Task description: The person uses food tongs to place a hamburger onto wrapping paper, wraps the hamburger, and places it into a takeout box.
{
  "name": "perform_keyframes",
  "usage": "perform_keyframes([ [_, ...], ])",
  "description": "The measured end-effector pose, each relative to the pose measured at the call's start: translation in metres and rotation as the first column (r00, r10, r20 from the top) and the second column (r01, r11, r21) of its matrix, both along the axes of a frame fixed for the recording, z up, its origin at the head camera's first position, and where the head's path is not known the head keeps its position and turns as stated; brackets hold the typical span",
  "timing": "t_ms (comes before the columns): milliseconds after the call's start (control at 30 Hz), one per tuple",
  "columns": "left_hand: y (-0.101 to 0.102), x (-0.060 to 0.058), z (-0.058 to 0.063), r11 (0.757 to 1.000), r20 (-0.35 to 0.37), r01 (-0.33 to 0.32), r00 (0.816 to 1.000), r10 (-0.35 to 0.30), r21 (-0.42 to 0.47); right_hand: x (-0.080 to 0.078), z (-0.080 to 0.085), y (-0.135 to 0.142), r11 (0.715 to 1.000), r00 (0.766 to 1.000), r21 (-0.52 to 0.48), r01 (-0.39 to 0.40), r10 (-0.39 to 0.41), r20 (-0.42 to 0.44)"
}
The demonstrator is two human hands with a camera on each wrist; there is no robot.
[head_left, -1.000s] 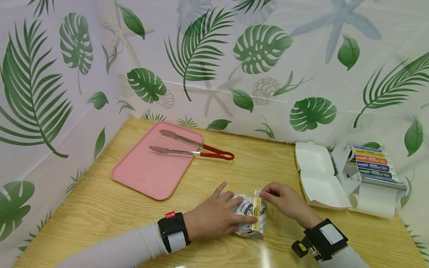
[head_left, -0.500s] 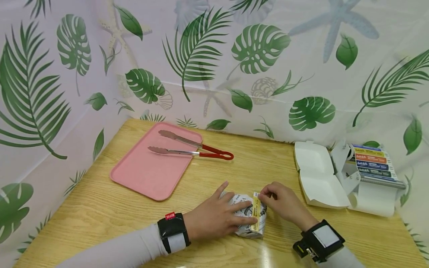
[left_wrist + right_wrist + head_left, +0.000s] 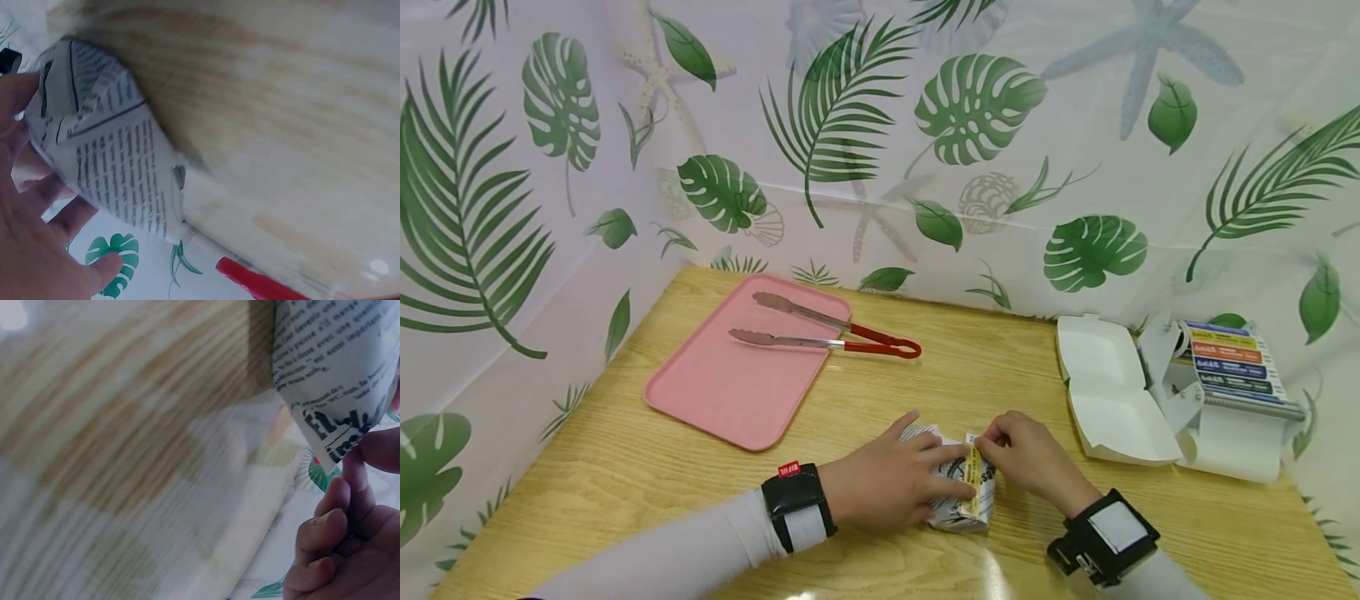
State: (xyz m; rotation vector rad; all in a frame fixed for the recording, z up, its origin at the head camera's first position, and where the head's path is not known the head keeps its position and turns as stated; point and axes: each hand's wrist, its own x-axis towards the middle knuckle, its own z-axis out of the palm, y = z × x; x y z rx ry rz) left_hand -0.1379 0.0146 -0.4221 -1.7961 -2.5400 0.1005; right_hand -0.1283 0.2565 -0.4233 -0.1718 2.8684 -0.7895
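Observation:
A small package wrapped in printed white paper [image 3: 957,522] sits on the table near its front. A yellow label strip [image 3: 973,468] runs across its top. My left hand [image 3: 895,477] lies over the package from the left with fingers spread, and two of them press on the strip. My right hand [image 3: 1028,457] pinches the far end of the strip between thumb and index finger. In the left wrist view the package's printed side [image 3: 119,156] shows beside my left fingers. In the right wrist view my right thumb and index finger meet at a folded corner of the wrapper [image 3: 340,362].
A pink tray [image 3: 730,383] lies at the back left, with red-handled tongs [image 3: 880,342] resting across its right edge. At the right stand an open white takeaway box [image 3: 1123,421] and a holder [image 3: 1232,367] with several coloured label rolls. A leaf-patterned curtain [image 3: 850,233] backs the table.
My left hand has shifted slightly right over the package, its fingers further onto the strip. My right fingers have moved slightly left and down along the strip's far end.

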Motion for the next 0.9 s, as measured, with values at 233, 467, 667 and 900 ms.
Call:
perform_keyframes([
  [233, 0.012, -0.013, 0.008, 0.995, 0.079, 0.035, 0.996, -0.028, -0.095, -0.001, -0.002, -0.003, 0.999, 0.998, -0.006, 0.034, -0.033, 0.055],
  [467, 0.016, -0.021, 0.009, 0.991, 0.145, 0.077, 0.988, -0.061, -0.107, 0.006, -0.003, -0.004, 0.998, 0.999, -0.051, 0.039, -0.037, 0.033],
  [667, 0.019, -0.025, 0.005, 0.993, 0.196, 0.100, 0.977, -0.086, -0.064, 0.020, 0.002, 0.004, 0.994, 0.999, -0.104, -0.035, 0.032, -0.027],
  [900, 0.018, -0.027, 0.002, 0.995, 0.215, 0.084, 0.974, -0.070, -0.057, 0.033, 0.011, 0.014, 0.955, 0.963, -0.169, -0.244, 0.259, 0.076],
])
